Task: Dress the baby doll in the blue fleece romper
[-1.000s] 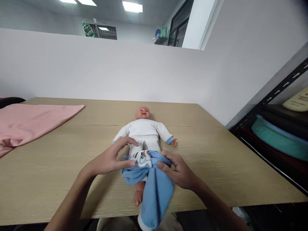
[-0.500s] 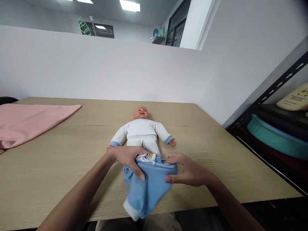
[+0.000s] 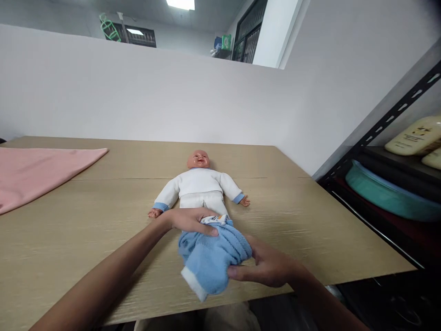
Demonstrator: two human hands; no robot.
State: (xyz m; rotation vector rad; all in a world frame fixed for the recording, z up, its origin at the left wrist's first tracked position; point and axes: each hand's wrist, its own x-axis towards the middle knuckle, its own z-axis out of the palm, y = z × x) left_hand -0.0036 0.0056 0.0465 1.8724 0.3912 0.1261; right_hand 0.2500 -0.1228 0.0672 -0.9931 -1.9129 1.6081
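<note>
Small blue fleece baby pants (image 3: 215, 257) with a white cuff hang bunched between my two hands near the table's front edge. My left hand (image 3: 193, 220) grips their upper edge by the printed waistband, thumb on the near side. My right hand (image 3: 265, 264) holds the gathered right side, its thumb outside and its fingers hidden behind or inside the cloth. Just beyond lies a baby doll (image 3: 200, 184) on its back, head away from me, in a white top and white bottoms with blue cuffs. The pants and my left hand hide its lower legs.
A pink cloth (image 3: 44, 172) lies on the wooden table (image 3: 310, 230) at the left. To the right, a dark metal shelf (image 3: 389, 117) holds cream-coloured bottles (image 3: 415, 138) and a teal basin (image 3: 389, 193). A white partition wall (image 3: 155, 96) stands behind the table.
My right hand has moved down and inward and now gathers the side of the pants into folds. The leg with the white cuff is scrunched shorter. My left hand keeps its hold at the waistband.
</note>
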